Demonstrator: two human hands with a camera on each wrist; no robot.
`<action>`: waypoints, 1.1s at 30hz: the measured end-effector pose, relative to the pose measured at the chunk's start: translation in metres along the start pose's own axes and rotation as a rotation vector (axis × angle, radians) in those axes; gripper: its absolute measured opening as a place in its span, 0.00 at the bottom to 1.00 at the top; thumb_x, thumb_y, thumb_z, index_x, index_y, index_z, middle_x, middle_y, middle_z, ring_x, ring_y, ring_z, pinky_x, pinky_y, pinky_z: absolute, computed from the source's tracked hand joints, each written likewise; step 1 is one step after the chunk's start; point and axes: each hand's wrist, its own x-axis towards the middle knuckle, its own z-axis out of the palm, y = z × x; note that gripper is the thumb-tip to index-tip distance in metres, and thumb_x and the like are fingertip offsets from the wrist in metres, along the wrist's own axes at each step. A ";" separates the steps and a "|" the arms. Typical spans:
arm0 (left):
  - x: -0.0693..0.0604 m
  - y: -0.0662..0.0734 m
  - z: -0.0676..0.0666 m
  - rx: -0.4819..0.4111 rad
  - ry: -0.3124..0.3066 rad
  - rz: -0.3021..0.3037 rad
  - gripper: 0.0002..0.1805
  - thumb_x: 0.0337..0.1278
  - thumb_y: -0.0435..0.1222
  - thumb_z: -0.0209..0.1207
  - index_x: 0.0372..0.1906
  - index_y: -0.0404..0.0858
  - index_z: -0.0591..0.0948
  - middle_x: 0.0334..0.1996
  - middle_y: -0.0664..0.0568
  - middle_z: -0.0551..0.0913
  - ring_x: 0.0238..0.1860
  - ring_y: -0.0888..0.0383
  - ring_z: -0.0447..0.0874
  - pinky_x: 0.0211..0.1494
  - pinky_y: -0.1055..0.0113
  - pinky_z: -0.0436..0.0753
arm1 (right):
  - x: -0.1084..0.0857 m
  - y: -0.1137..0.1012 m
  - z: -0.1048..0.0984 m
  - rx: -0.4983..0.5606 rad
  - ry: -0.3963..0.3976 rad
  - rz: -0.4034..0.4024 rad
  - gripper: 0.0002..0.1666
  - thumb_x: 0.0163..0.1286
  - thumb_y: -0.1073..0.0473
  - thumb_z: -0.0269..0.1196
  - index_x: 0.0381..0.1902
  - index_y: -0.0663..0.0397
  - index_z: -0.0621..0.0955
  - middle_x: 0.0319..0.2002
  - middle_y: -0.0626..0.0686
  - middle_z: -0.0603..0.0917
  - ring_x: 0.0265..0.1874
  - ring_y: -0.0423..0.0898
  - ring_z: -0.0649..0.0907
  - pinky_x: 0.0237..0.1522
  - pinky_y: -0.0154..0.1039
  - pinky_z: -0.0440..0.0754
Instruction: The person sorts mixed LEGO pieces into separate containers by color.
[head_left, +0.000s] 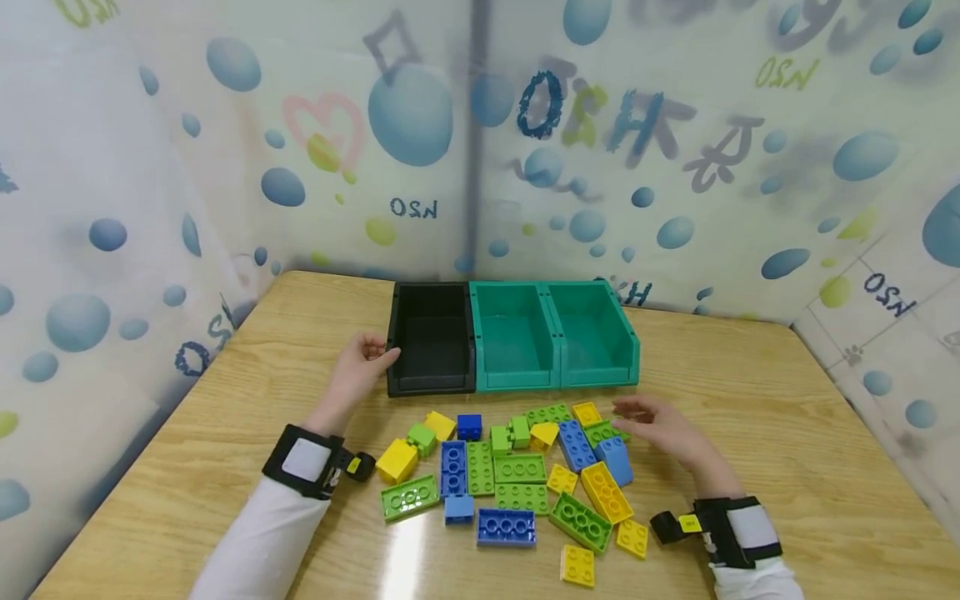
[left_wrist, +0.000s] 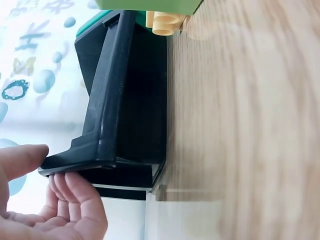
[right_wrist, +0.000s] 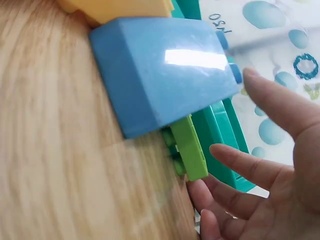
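A black plastic bin [head_left: 432,385] stands in a row with two teal bins. My left hand [head_left: 349,377] pinches its left rim; in the left wrist view the thumb lies above the edge and the fingers curl below it. My right hand [head_left: 667,432] hovers at the right side of a heap of toy building bricks, fingers spread and holding nothing. Nearest to it are a flat green brick [right_wrist: 192,150] and a blue sloped brick [right_wrist: 160,70]. Whether a fingertip touches the green brick, I cannot tell.
Two teal bins [head_left: 517,382] adjoin the black one on its right. Before them lie several blue, green and yellow bricks, among them a blue brick [head_left: 507,528] and a yellow brick [head_left: 577,566] near the front. A patterned curtain [head_left: 480,167] hangs behind the wooden table [head_left: 750,400].
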 end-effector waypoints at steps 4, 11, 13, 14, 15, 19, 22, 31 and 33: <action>0.000 -0.001 -0.001 -0.013 -0.007 0.003 0.15 0.66 0.38 0.54 0.48 0.31 0.68 0.38 0.46 0.70 0.36 0.57 0.68 0.38 0.70 0.75 | 0.000 -0.002 0.004 -0.064 0.016 -0.016 0.33 0.64 0.46 0.63 0.58 0.63 0.73 0.55 0.63 0.77 0.48 0.55 0.77 0.45 0.47 0.79; -0.001 -0.006 -0.002 -0.007 -0.015 0.001 0.12 0.65 0.39 0.55 0.43 0.34 0.69 0.35 0.47 0.70 0.34 0.54 0.71 0.46 0.60 0.80 | -0.001 -0.007 0.009 -0.090 0.016 -0.004 0.30 0.65 0.47 0.62 0.57 0.62 0.75 0.54 0.63 0.77 0.48 0.56 0.78 0.46 0.49 0.80; -0.001 -0.005 -0.002 -0.011 -0.016 -0.003 0.12 0.65 0.39 0.55 0.42 0.34 0.69 0.34 0.47 0.70 0.34 0.54 0.71 0.46 0.60 0.80 | -0.001 -0.008 0.009 -0.090 0.017 -0.003 0.28 0.65 0.49 0.62 0.56 0.62 0.75 0.54 0.63 0.78 0.47 0.56 0.78 0.44 0.46 0.80; -0.001 -0.005 -0.002 -0.011 -0.016 -0.005 0.12 0.65 0.39 0.55 0.41 0.34 0.69 0.34 0.47 0.70 0.34 0.54 0.71 0.46 0.60 0.80 | -0.001 -0.009 0.010 -0.093 0.017 -0.009 0.27 0.65 0.50 0.62 0.56 0.62 0.75 0.53 0.63 0.78 0.46 0.55 0.78 0.43 0.45 0.80; -0.001 -0.004 -0.002 -0.012 -0.015 -0.006 0.12 0.65 0.39 0.55 0.41 0.34 0.69 0.34 0.47 0.70 0.34 0.54 0.71 0.46 0.60 0.80 | -0.001 -0.009 0.010 -0.094 0.023 -0.010 0.26 0.65 0.51 0.62 0.55 0.62 0.76 0.52 0.62 0.79 0.45 0.54 0.78 0.41 0.43 0.79; -0.001 -0.004 -0.003 -0.009 -0.015 -0.006 0.12 0.65 0.39 0.55 0.41 0.34 0.69 0.33 0.47 0.70 0.34 0.55 0.71 0.46 0.60 0.80 | 0.000 -0.008 0.012 -0.103 0.040 -0.024 0.22 0.65 0.56 0.63 0.53 0.62 0.77 0.47 0.59 0.80 0.36 0.48 0.76 0.31 0.36 0.76; -0.001 -0.005 -0.003 -0.006 -0.016 -0.009 0.12 0.65 0.39 0.55 0.41 0.34 0.70 0.33 0.47 0.70 0.35 0.54 0.71 0.47 0.60 0.80 | 0.000 -0.008 0.012 -0.102 0.043 -0.031 0.19 0.64 0.59 0.63 0.51 0.63 0.77 0.43 0.58 0.80 0.32 0.46 0.74 0.26 0.34 0.74; 0.001 -0.008 -0.003 -0.009 -0.025 -0.027 0.16 0.66 0.41 0.55 0.46 0.31 0.71 0.37 0.45 0.71 0.38 0.54 0.72 0.52 0.56 0.81 | 0.002 -0.004 0.013 -0.130 0.050 -0.005 0.17 0.64 0.61 0.63 0.49 0.63 0.80 0.35 0.53 0.79 0.29 0.45 0.73 0.25 0.33 0.72; 0.001 -0.008 -0.003 -0.010 -0.029 -0.027 0.16 0.65 0.41 0.55 0.46 0.31 0.71 0.37 0.45 0.72 0.38 0.53 0.72 0.53 0.55 0.80 | 0.002 -0.003 0.013 -0.136 0.065 0.002 0.17 0.64 0.61 0.64 0.49 0.63 0.80 0.34 0.53 0.78 0.30 0.45 0.72 0.26 0.34 0.72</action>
